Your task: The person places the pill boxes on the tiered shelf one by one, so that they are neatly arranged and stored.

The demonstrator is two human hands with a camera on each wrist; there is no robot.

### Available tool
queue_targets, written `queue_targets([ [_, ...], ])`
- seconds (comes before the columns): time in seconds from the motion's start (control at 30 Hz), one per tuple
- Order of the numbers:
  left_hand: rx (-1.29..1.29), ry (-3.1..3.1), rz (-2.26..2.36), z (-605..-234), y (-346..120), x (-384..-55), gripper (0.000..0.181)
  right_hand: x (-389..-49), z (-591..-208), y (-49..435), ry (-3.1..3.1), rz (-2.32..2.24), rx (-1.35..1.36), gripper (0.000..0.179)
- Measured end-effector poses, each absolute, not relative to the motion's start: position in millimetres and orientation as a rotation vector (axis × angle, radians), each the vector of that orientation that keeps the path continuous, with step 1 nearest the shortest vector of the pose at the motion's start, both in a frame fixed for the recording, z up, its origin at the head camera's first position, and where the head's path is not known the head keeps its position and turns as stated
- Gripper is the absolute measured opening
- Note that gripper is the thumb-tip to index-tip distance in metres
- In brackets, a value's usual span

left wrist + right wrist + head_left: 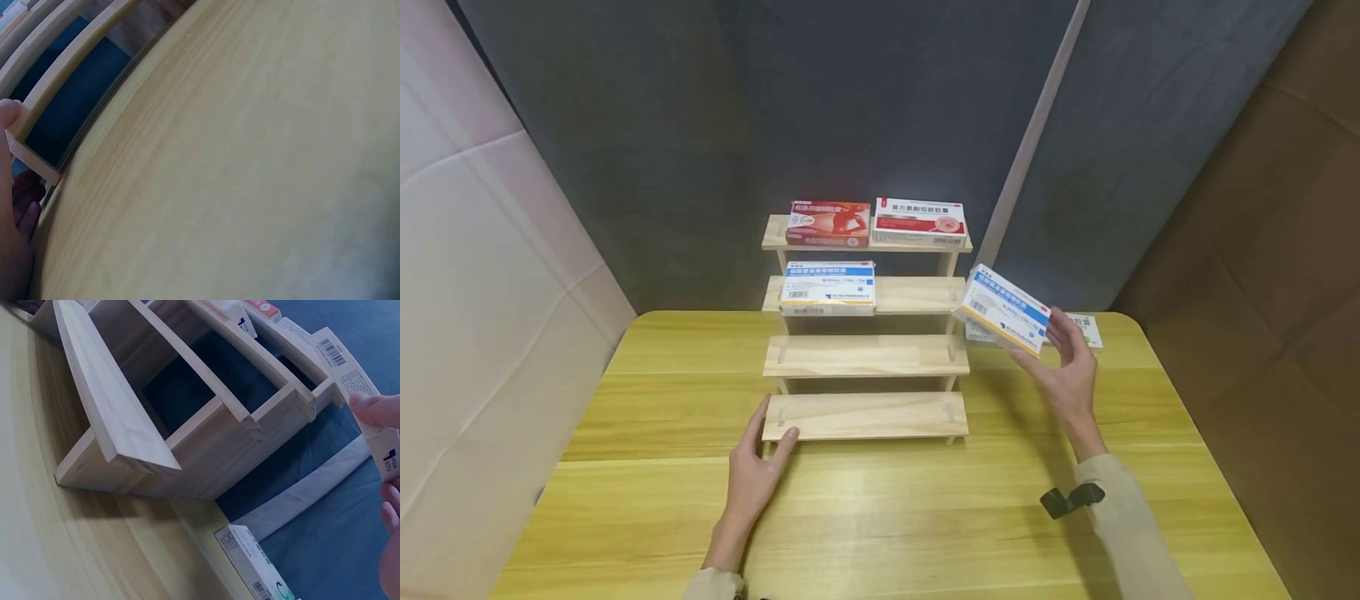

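My right hand (1067, 383) holds a white and blue medicine box (1003, 310) by its right end, thumb on one side and fingers on the other. The box is tilted in the air beside the right end of a wooden four-step display rack (865, 417). In the right wrist view, the thumb presses the box's narrow printed side. At the rack's front left corner, my left hand (752, 479) grips the lowest step, its thumb at the front edge. The left wrist view shows the other fingers curled by the outer side of that step.
On the top step lie a red medicine box (829, 223) and a white and red one (919, 223). A matching white and blue box (827, 287) occupies the left of the second step. Behind my right hand, white box packaging (1087, 331) lies on the wooden table (662, 417).
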State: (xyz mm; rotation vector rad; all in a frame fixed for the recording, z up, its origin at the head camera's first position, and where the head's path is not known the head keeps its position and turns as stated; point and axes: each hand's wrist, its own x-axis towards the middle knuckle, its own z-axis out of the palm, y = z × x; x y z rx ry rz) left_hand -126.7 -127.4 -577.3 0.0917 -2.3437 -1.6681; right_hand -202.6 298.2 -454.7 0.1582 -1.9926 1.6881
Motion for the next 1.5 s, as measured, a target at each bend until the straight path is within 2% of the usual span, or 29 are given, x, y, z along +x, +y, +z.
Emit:
queue_targets([
  [0.8, 0.119, -2.368, -1.674, -577, -130, -125, 0.072, -227, -447, 275, -2.225, 1.635, 0.236, 0.079],
  [1.2, 0.112, -2.338, -1.699, -576, -130, -125, 0.071, -224, -401, 250, -2.382, 1.537, 0.298, 0.078],
  [1.5, 0.088, -2.36, -1.703, -576, -129, -126, 0.071, -253, -420, 259, -2.387, 1.524, 0.394, 0.083],
])
